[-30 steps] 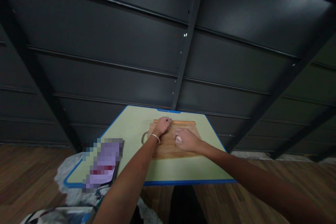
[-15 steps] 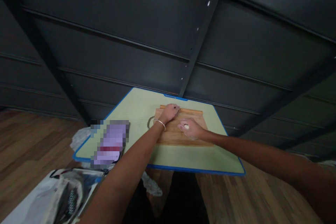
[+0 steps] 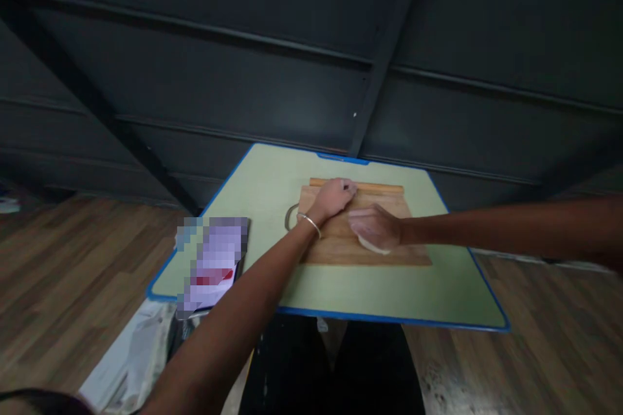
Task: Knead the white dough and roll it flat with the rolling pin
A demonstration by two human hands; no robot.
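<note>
A wooden board (image 3: pixel 335 253) lies on the small table, with a pale wooden rod (image 3: pixel 384 188) along its far edge. My left hand (image 3: pixel 337 196), a bangle at its wrist, rests on the far left part of the board against the rod. Its fingers are curled, and what lies under them is hidden. Over the middle of the board, my right hand (image 3: pixel 376 225) is cupped on a piece of white dough (image 3: pixel 374 246), fingers together and pointing left. Only the dough's near edge shows below the palm.
The light-green table (image 3: pixel 389 295) has a blue rim. A metal ring handle (image 3: pixel 289 216) is at the board's left side. A phone-like device with a blurred screen (image 3: pixel 214 253) lies on the left. Bags (image 3: pixel 141 350) stand below, and a dark panelled wall (image 3: pixel 272 91) rises behind.
My right hand has turned from a fist around the dough to palm down over it, and the forearm has swung up. My left hand keeps its place on the board. The view has shifted.
</note>
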